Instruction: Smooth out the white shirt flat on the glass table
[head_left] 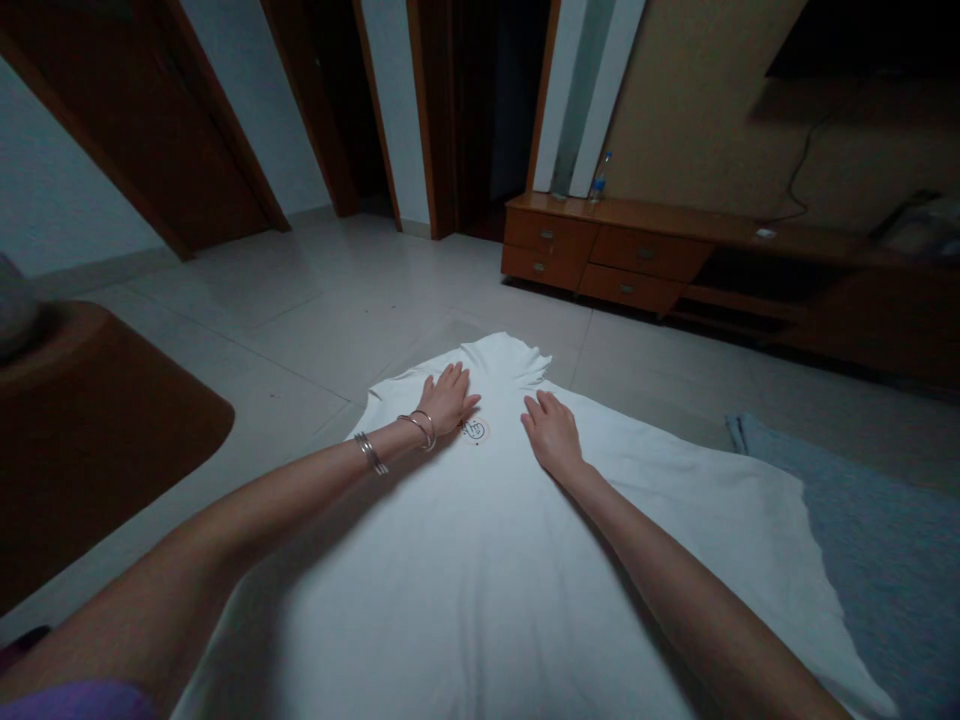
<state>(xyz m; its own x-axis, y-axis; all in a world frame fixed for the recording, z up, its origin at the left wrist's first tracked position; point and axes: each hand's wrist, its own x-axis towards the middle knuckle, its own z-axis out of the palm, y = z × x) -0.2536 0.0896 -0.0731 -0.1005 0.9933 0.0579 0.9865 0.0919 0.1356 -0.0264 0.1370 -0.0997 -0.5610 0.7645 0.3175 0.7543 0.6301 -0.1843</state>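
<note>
Left hand point(446, 400) and right hand point(551, 435) flat on white T-shirt point(480, 570), fingers spread, no pinch; logo point(474, 431) between them, below collar point(499, 355).

- Head cam, worn by person, faces fwd & down
- Sits close above left hand point(446, 400) & right hand point(551, 435), both low-centre in frame
- Wide view reaches wood drawer unit point(607, 250), well ahead, upper right

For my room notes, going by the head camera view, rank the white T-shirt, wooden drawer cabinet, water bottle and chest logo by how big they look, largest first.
1. White T-shirt, helped by being nearest the camera
2. Wooden drawer cabinet
3. Water bottle and chest logo: these look about alike, so unranked
</note>
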